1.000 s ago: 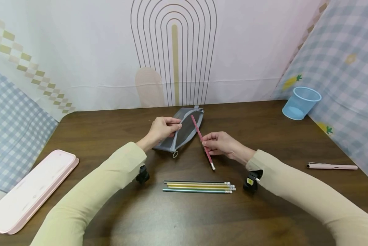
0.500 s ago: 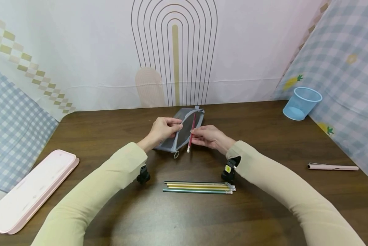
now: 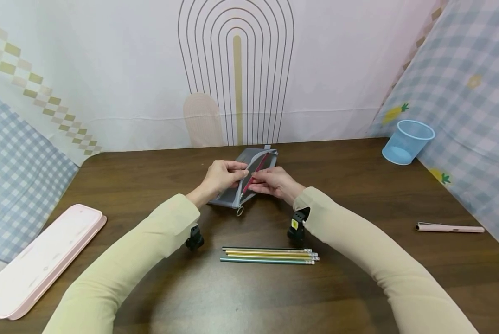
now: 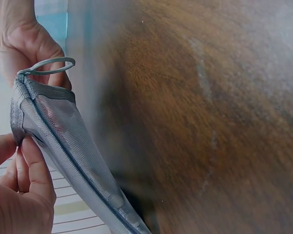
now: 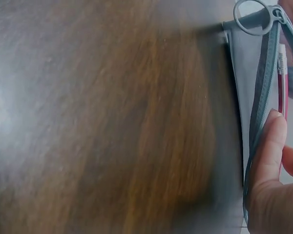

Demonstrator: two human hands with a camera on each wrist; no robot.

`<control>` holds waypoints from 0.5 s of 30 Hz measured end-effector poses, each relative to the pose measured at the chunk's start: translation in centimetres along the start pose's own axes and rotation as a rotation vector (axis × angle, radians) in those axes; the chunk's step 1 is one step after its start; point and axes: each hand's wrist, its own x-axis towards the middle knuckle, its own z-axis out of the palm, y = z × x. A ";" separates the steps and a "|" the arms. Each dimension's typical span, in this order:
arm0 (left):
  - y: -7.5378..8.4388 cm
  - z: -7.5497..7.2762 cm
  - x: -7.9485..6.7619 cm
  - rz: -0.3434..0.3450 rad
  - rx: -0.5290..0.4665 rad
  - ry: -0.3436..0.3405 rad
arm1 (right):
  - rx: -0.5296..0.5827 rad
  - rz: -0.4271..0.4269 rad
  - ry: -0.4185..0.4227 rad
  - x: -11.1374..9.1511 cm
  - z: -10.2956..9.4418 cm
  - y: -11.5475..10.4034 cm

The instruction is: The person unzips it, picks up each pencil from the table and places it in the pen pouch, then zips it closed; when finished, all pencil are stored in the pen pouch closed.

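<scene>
A grey mesh zip pouch (image 3: 226, 195) stands unzipped near the table's back edge, its ring-shaped zipper pull (image 4: 49, 66) toward me. My left hand (image 3: 222, 178) pinches the left edge of its mouth between thumb and fingers. With thumb and fingers, my right hand (image 3: 276, 182) holds a pink pencil (image 3: 259, 167) at the opening. The pencil lies slantwise within the mouth, its white eraser end (image 5: 282, 53) close to the zipper-pull corner in the right wrist view. Several pencils (image 3: 268, 261), dark, gold and green, lie side by side on the table in front of the hands.
On the left lies a long pale pink case (image 3: 45, 255). A tilted-looking blue translucent cup (image 3: 408, 141) stands at the back right, and a pale pink pen (image 3: 450, 228) lies near the right edge. Patterned cloths (image 3: 337, 55) hang behind the wooden table (image 3: 249, 301) and at its sides.
My right hand has moved left with the pink pencil, bringing it from beside the pouch into its mouth and turning it. My left hand has stayed at the pouch's edge.
</scene>
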 end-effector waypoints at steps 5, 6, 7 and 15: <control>0.1 0.1 -0.1 0.006 0.013 0.000 | 0.033 0.016 -0.056 -0.6 0.1 0.3; 0.1 0.1 -0.1 0.007 0.019 0.002 | 0.036 0.021 -0.071 -0.9 0.1 0.4; 0.1 0.1 -0.1 0.010 0.026 0.003 | 0.035 0.025 -0.089 -1.3 0.0 0.5; -0.2 0.0 0.0 0.010 0.026 0.024 | -0.237 -0.037 -0.234 -5.1 -2.2 1.9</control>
